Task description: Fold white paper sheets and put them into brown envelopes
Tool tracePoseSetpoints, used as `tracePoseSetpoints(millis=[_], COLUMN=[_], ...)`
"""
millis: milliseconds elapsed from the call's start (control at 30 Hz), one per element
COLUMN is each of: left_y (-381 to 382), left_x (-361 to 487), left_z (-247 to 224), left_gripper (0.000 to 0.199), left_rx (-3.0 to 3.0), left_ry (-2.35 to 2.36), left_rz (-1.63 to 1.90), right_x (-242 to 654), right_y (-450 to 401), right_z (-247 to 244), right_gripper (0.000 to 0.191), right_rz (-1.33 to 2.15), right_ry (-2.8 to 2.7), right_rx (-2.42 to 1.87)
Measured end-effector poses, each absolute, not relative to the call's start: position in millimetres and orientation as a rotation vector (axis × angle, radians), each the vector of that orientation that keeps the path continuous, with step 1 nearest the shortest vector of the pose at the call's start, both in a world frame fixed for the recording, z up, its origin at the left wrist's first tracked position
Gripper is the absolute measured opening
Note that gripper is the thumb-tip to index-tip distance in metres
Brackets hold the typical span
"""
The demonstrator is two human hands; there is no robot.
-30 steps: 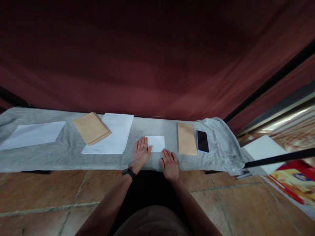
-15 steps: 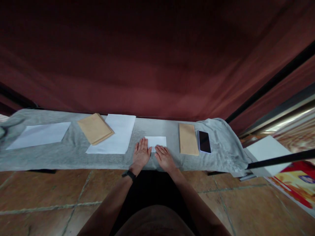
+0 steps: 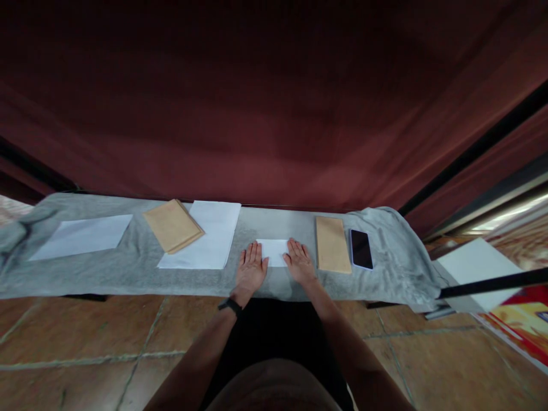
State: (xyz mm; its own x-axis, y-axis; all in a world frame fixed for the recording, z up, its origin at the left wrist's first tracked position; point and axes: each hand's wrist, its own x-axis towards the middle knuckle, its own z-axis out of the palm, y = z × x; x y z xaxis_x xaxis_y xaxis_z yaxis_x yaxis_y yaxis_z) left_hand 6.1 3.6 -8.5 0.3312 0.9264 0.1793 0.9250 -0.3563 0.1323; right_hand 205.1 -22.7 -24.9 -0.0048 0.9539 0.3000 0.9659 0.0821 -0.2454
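Note:
A small folded-looking piece of white paper lies flat in front of me on the grey cloth. My left hand rests palm down over its left edge, fingers stretched out, with a dark band on the wrist. Over the right edge of the paper lies my right hand, also flat with its fingers extended. Both hands press on the paper without gripping it. The paper's outer edges are hidden under the fingers.
Left of my hands, a stack of white sheets lies partly under brown envelopes. Farther left is another white sheet. To the right are a brown envelope and a phone. A grey cloth covers the table.
My right hand has slid from the lower middle of the paper to its right edge. My left hand stays on the left edge. The whole view has shifted slightly.

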Motion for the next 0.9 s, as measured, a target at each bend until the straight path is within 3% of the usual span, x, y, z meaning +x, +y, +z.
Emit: tracePoseSetpoints(millis=[533,733,900], left_y=[-10,-9,-3], left_x=[-19,-27,-26], left_z=[-4,4,15], left_gripper=[0.056,0.048,0.050], left_rx=[2.487,2.717,2.798], left_ry=[1.851,1.418,1.325], left_rz=[0.448,0.265,0.070], right_x=[218,216,214], right_y=[-43,-53,-58], right_z=[-25,-21,-19], right_gripper=[0.054,0.049,0.048], right_rz=[-0.076,-0.023,0.001], right_ry=[-1.865,-1.994,-2.113], right_rx=[-1.961,-1.804,-1.751])
